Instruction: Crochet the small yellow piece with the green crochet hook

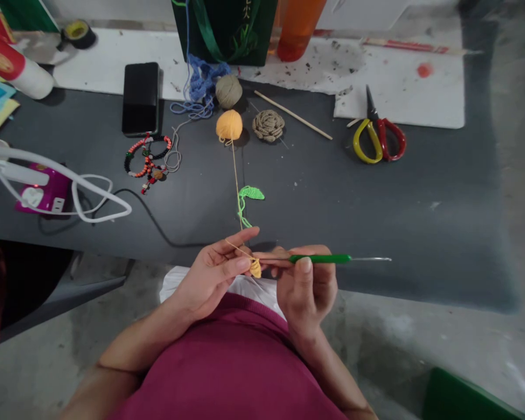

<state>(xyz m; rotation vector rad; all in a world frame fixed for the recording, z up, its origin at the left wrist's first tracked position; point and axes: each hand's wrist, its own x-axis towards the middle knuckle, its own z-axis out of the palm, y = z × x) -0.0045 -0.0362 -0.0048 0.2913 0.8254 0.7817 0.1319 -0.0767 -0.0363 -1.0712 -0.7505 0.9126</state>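
My left hand (216, 268) pinches a small yellow crochet piece (256, 268) between thumb and fingers, its index finger stretched out with yellow yarn over it. That yarn runs up to a yellow yarn ball (229, 125) on the table. In my right hand (308, 286) is a crochet hook (321, 258) with a green handle, held between thumb and fingers. One metal end of it points right; the other end reaches the yellow piece. Just beyond my hands lies a bright green crocheted leaf (251, 193) with a loose green tail.
Red-and-yellow-handled scissors (380, 131), a wooden stick (293, 115) and a brown crocheted flower (268, 126) lie on the grey table (441, 204). Farther left are a phone (140, 99), beaded bracelets (146, 160) and a purple power socket (44, 189) with a white cable. A green bag (231, 29) stands behind.
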